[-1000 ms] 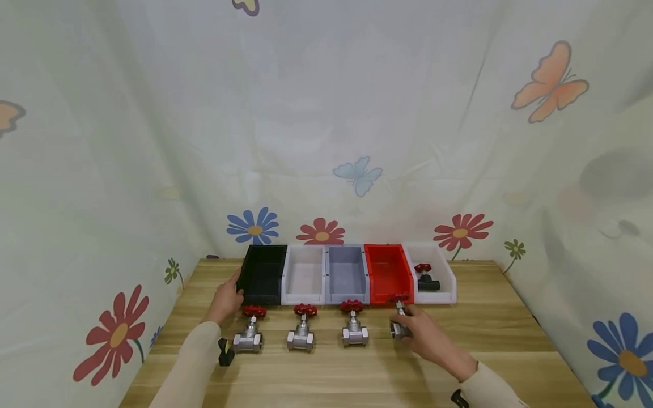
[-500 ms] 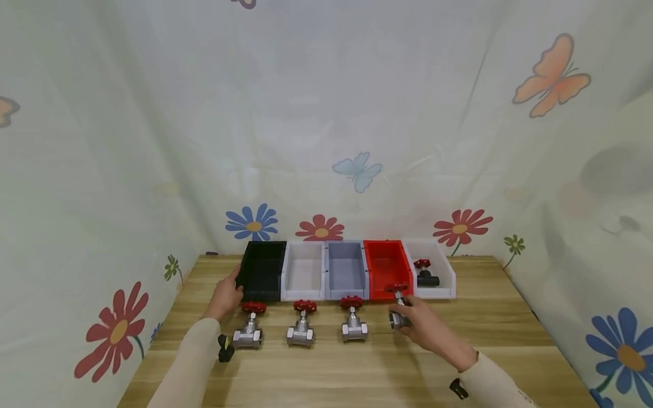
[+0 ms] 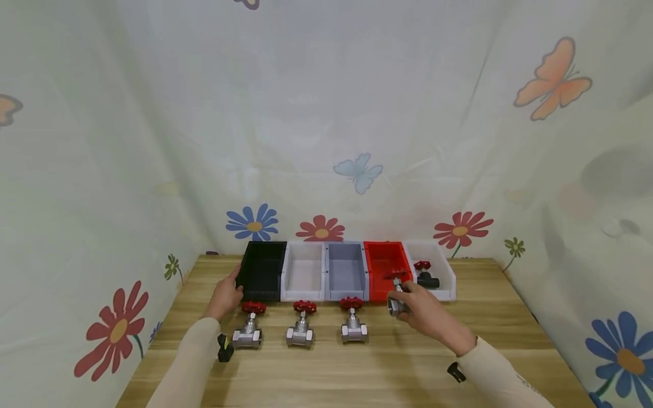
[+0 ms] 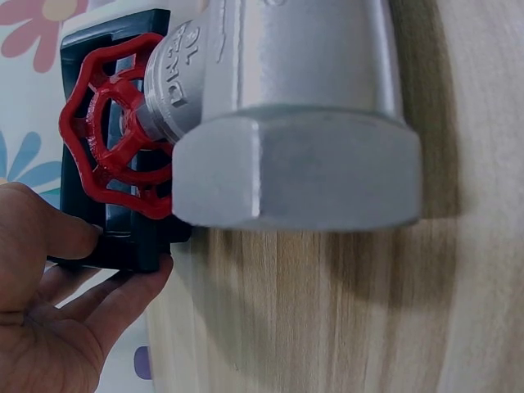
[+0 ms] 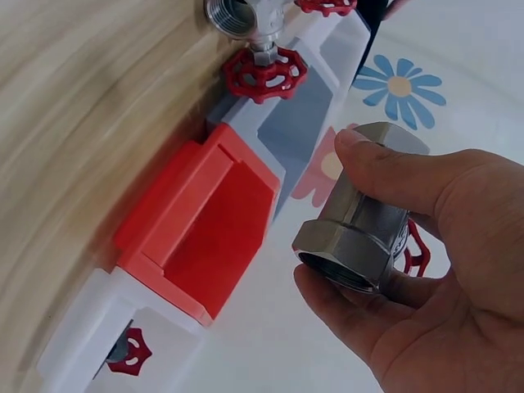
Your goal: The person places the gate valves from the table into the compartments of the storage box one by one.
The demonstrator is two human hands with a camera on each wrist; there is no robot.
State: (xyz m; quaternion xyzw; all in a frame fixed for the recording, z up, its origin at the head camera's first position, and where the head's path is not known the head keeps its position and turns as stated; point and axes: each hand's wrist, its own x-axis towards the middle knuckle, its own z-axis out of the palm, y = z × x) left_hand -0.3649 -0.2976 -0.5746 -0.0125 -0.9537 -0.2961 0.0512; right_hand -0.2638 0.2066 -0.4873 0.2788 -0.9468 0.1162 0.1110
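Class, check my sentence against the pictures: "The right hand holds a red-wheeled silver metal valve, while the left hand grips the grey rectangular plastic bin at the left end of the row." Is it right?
Not quite: the rectangular plastic bin that the left hand grips is black, as the head view shows. The right hand does hold a red-wheeled silver metal valve.

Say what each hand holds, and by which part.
The right hand holds a red-handwheel metal valve by its body; the left hand grips the black bin by its left wall.
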